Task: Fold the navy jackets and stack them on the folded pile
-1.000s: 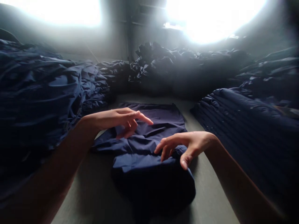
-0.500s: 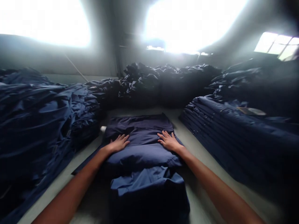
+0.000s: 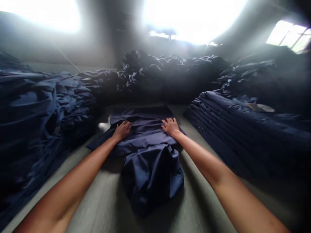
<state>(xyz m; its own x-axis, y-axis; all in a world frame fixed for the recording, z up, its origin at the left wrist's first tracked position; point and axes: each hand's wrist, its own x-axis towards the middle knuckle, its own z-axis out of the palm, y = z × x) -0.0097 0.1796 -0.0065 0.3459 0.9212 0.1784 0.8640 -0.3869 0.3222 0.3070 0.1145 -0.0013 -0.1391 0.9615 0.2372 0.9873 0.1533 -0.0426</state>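
Note:
A dark navy garment (image 3: 143, 140) lies spread on a pale table (image 3: 97, 194), with its near part bunched up and hanging in folds toward me. On its left side rests my left hand (image 3: 122, 130), palm down with fingers stretched forward over the cloth. My right hand (image 3: 171, 126) lies on the right side in the same way, its fingers spread. Both hands press on the fabric without grasping it, as far as I can see. Whether the garment is a shirt or something else, I cannot tell.
Tall piles of navy cloth stand on the left (image 3: 29, 123) and at the back (image 3: 175, 74). A long stack of folded navy fabric (image 3: 233, 126) runs along the right, with a flat pale object (image 3: 261, 107) on top. Bright windows (image 3: 194, 19) glare behind.
Both hands have slid forward, away from me, along with the garment. Its near bunched part has drawn forward and narrowed, uncovering more table. The view has tilted slightly.

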